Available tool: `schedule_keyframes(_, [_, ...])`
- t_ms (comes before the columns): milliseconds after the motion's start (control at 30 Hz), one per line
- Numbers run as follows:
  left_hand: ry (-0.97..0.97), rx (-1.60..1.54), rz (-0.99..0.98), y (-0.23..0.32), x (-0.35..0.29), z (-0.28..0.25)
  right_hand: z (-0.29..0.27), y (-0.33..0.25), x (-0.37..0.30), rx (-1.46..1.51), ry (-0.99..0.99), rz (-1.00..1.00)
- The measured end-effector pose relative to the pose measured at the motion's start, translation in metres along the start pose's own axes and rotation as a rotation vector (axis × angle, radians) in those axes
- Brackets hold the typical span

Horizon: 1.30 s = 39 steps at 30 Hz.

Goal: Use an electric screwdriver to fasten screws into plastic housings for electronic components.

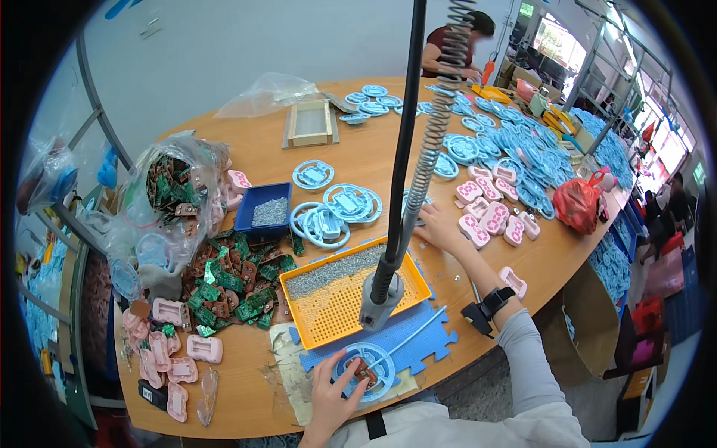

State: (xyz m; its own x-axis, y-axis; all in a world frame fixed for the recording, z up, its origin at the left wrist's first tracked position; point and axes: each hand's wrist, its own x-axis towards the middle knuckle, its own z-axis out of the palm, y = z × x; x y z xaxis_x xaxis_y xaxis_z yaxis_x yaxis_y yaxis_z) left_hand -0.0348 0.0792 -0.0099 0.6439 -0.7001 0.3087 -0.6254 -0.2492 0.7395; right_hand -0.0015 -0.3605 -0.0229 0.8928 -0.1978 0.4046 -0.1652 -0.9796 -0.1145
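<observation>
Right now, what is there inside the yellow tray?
In the yellow tray, small silvery metal pieces lie along the far side; nearer, the perforated floor shows. The hanging grey tool covers part; what lies behind it cannot be seen.

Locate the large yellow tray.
In the head view, the large yellow tray sits near the centre, on the blue foam mat, right of the circuit-board heap and beyond the light-blue wheel under the left hand.

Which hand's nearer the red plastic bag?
Right. The right hand is left of the red plastic bag, with pink cases between; the left hand is farther off, on a blue wheel.
</observation>
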Motion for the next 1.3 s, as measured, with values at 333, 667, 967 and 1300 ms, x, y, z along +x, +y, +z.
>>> schedule_keyframes(333, [0.246, -0.257, -0.254, 0.010, -0.010, -0.029, -0.122, -0.067, -0.035, 0.492, 0.268, 0.281])
schedule_keyframes(667, [-0.466, -1.187, -0.639, 0.064, -0.018, -0.004, -0.134, -0.234, -0.126, 0.730, -0.318, -0.178])
schedule_keyframes(967, [-0.157, -1.405, -0.825, 0.060, -0.027, 0.009, -0.133, -0.238, -0.131, 0.638, -0.487, -0.209])
schedule_keyframes(1300, [-0.003, -0.727, -0.747, 0.019, -0.029, -0.036, -0.092, -0.227, -0.101, 0.733, -0.578, -0.304])
